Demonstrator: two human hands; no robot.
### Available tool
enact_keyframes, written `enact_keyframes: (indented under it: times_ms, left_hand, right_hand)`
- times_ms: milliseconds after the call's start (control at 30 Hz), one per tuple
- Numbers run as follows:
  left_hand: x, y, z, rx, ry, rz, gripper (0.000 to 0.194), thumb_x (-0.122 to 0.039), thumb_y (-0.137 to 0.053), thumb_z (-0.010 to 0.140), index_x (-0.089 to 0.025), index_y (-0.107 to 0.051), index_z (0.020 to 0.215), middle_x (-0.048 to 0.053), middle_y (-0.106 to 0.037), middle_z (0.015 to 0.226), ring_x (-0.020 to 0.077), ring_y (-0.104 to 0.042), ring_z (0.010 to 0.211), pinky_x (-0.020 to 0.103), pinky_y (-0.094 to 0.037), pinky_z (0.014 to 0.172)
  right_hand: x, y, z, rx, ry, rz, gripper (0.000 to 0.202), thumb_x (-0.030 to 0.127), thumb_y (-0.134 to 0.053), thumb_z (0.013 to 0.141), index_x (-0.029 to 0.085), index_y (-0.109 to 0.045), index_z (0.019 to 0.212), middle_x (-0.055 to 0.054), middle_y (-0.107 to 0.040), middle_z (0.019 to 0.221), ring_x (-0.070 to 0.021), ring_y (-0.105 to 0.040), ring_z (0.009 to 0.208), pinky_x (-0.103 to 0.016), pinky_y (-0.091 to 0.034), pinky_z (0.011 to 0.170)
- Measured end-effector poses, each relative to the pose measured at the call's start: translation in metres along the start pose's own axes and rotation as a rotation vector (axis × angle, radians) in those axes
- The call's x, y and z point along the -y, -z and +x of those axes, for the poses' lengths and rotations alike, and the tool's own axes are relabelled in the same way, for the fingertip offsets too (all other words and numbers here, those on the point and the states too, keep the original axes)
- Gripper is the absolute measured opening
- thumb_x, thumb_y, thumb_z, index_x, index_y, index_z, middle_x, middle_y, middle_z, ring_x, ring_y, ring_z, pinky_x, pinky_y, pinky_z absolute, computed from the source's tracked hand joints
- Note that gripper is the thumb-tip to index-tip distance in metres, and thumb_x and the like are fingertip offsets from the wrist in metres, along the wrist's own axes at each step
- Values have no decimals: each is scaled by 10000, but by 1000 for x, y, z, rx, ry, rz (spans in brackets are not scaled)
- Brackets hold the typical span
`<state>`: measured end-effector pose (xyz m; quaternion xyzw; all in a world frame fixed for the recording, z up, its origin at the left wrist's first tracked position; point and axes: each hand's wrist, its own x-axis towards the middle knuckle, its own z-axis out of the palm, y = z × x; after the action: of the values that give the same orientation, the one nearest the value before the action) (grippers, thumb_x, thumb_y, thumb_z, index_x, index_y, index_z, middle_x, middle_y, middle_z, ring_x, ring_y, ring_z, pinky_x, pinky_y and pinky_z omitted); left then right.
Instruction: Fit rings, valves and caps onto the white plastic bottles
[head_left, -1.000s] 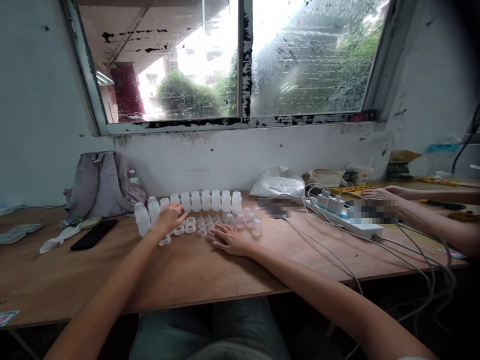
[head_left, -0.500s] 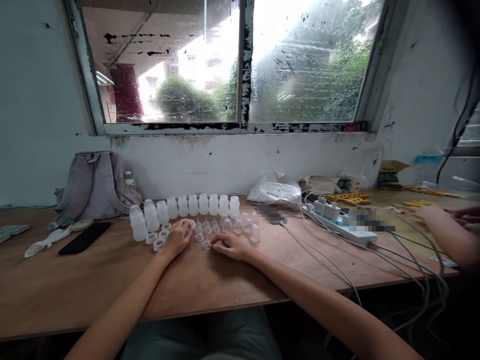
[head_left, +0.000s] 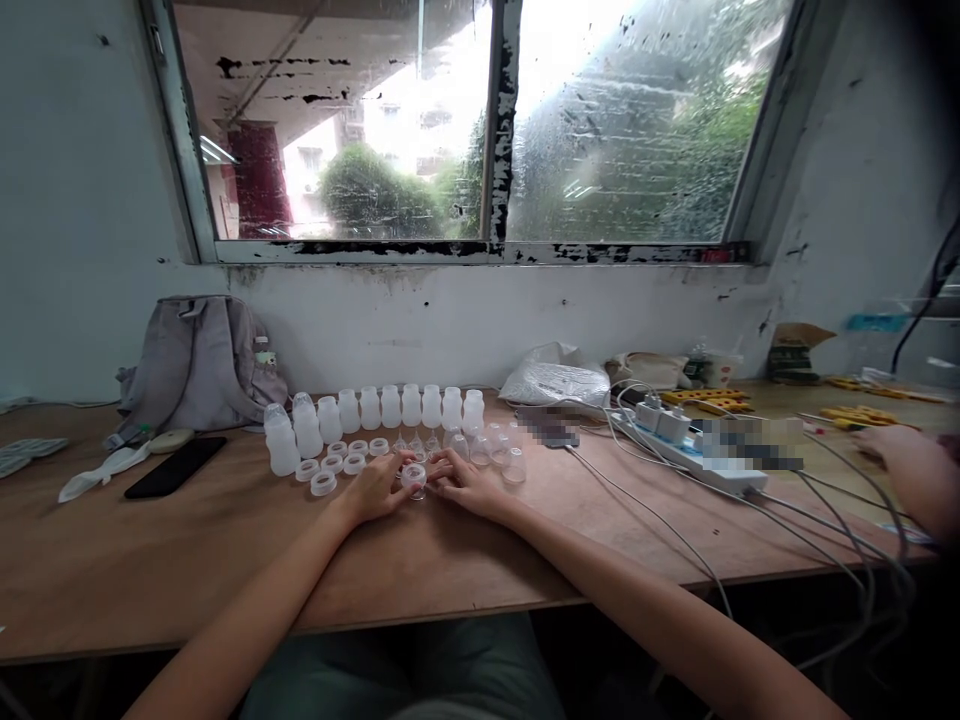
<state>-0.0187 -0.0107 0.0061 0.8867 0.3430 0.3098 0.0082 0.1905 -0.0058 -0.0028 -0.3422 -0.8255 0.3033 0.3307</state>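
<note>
Over a clear bottle nipple (head_left: 418,494), my left hand (head_left: 376,487) pinches a translucent white collar ring (head_left: 412,474). My right hand (head_left: 466,486) is beside it, fingers curled with the tips at the nipple's right edge; the exact grip is partly hidden. More collar rings (head_left: 323,484) lie in short rows left of my left hand. Several clear nipples (head_left: 431,447) stand behind my hands, partly covered by them. To the right are clear dome caps (head_left: 514,465). A row of frosted baby bottles (head_left: 370,408) stands at the back; the two leftmost appear capped.
A black phone (head_left: 176,467) and a grey backpack (head_left: 202,350) are on the left. Right of the caps lie a white power strip (head_left: 705,462) with loose cables and a silvery plastic bag (head_left: 555,377). Another person's arm (head_left: 911,480) rests at the far right near yellow parts (head_left: 859,416).
My left hand has moved right from the ring rows, bringing a collar ring over the front nipple. My right hand stays near that nipple. The view has shifted slightly.
</note>
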Motion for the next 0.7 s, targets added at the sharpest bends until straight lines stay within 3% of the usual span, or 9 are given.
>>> enact_keyframes:
  times_ms: [433,600,700]
  left_hand:
    - [6,-9,1,84,-4,-63,445,-398,-580,707,-218,-448,1091,55,-594,989,195,-559,912,325,-430,809]
    - [6,-9,2,36,-9,4,207,-368,-454,806,-224,-540,927,46,-598,942,191,-545,902,314,-414,807]
    - [5,-11,5,-21,70,-37,195,-313,-376,844,-217,-544,824,28,-595,797,168,-553,773,284,-424,708]
  right_hand:
    - [-1,0,1,-38,42,-110,369,138,-479,716,204,-377,1064,-24,-629,901,-145,-551,782,-267,-396,722]
    - [-3,-1,0,-36,76,-139,396,120,-469,708,206,-375,1083,-21,-617,894,-143,-547,786,-268,-402,730]
    - [-5,-4,0,-62,139,-178,426,92,-482,681,197,-387,1083,-49,-581,963,-153,-540,859,-270,-407,752]
